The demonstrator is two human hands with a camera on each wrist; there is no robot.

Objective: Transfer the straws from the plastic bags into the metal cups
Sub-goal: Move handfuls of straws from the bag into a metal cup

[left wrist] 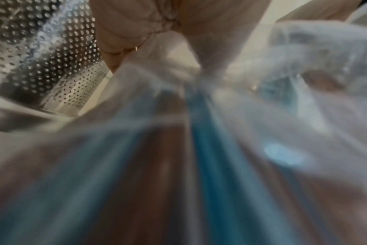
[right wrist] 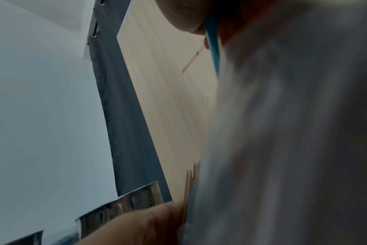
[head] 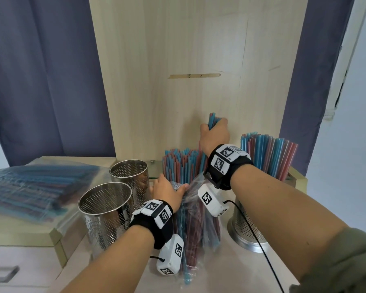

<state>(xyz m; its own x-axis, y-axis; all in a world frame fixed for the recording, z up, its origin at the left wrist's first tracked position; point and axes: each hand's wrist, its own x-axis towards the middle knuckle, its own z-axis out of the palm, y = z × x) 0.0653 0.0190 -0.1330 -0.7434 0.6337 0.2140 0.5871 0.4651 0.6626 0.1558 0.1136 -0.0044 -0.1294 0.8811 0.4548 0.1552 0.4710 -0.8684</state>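
A clear plastic bag [head: 195,218] of blue and red straws stands upright in the middle of the counter. My left hand [head: 167,192] grips its gathered neck; the left wrist view shows the fingers [left wrist: 124,33] bunching the plastic bag [left wrist: 199,82]. Higher up, my right hand [head: 215,134] grips a small bunch of straws [head: 212,119] lifted above the bag, with a blue straw [right wrist: 213,46] beside it in the right wrist view. Behind the bag stand several more straws [head: 182,166]. Two empty perforated metal cups [head: 106,212] [head: 130,176] stand on the left.
A metal cup [head: 247,227] on the right holds a full bunch of straws [head: 268,153]. More bagged straws [head: 36,187] lie flat on a raised drawer unit at the left. A wooden panel [head: 188,60] rises behind, and a black cable [head: 260,246] trails from my right wrist.
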